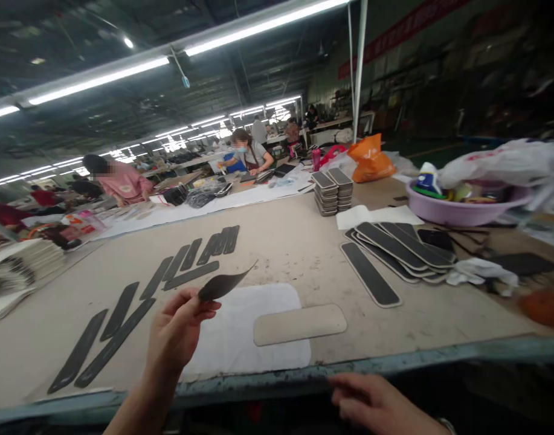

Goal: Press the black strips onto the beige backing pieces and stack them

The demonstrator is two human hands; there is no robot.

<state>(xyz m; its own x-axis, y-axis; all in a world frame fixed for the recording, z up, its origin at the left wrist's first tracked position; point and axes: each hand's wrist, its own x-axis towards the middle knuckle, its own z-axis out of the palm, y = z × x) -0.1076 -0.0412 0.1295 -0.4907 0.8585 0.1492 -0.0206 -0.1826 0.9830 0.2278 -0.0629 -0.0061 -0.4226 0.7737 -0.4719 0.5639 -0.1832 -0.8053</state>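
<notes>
My left hand (pixel 179 323) pinches one end of a thin dark strip (pixel 225 285), which bends up and away to the right above the table. Under it lies a white sheet (pixel 277 296). A pale rounded-end panel (pixel 299 324) rests partly on that sheet, flat on the table. Down by the table's front edge is my right hand (pixel 365 396), its fingers loosely bent and apart, with nothing seen in them. Several dark strips (pixel 122 309) lie spread over the table left of my left hand. To the right, one dark panel with a pale border (pixel 371 273) lies beside a fanned pile of similar panels (pixel 394 244).
Neat stacks of panels (pixel 333 192) stand at the back. A purple basin (pixel 467 208) with bottles and bags sits at the right, near an orange bag (pixel 371 158) and a crumpled white cloth (pixel 480 273). Pale stacked pieces (pixel 27 266) are at far left. Co-workers work beyond the table.
</notes>
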